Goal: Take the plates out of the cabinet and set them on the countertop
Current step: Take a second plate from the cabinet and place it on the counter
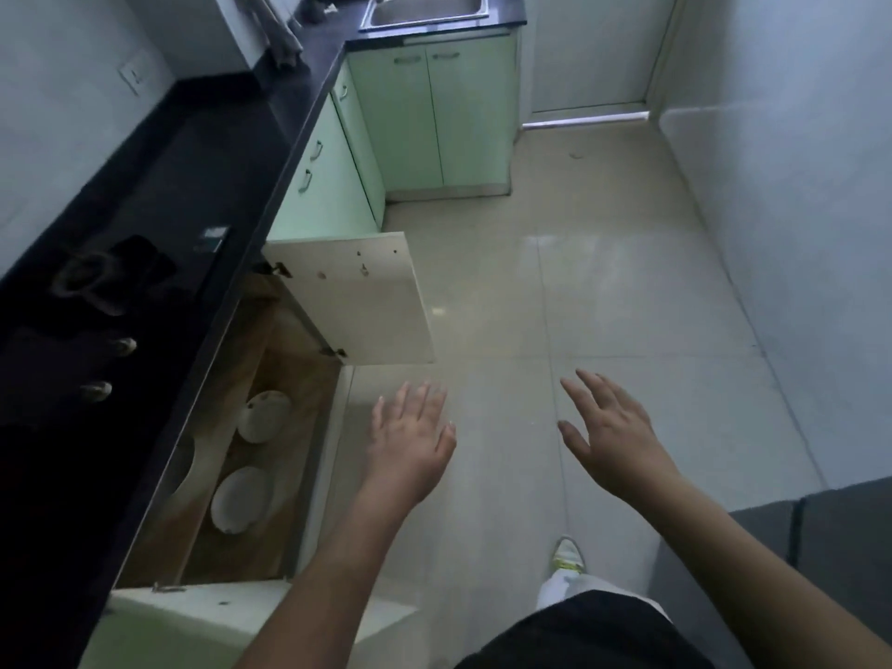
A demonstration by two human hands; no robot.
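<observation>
plates (263,416) lie low in the cabinet (251,538); i see left hand (410,451) and right hand (613,437) spread, empty (risk: striking the countertop (193,152) edge lifting out).

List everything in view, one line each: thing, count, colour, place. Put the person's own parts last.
plates: two visible, white, inside the open cabinet, one nearer and one farther
open cabinet: one, wooden interior, below the countertop
cabinet doors: two, pale, swung open over the floor
countertop: one, black, along the left
stove knobs: two, metallic, on the dark cooktop
sink: one, steel, far corner
closed cabinets: pale green, under the sink and counter
floor: beige tiles
shoe: one, pale, on the floor
left hand: open, above the floor beside the cabinet
right hand: open, above the floor
</observation>
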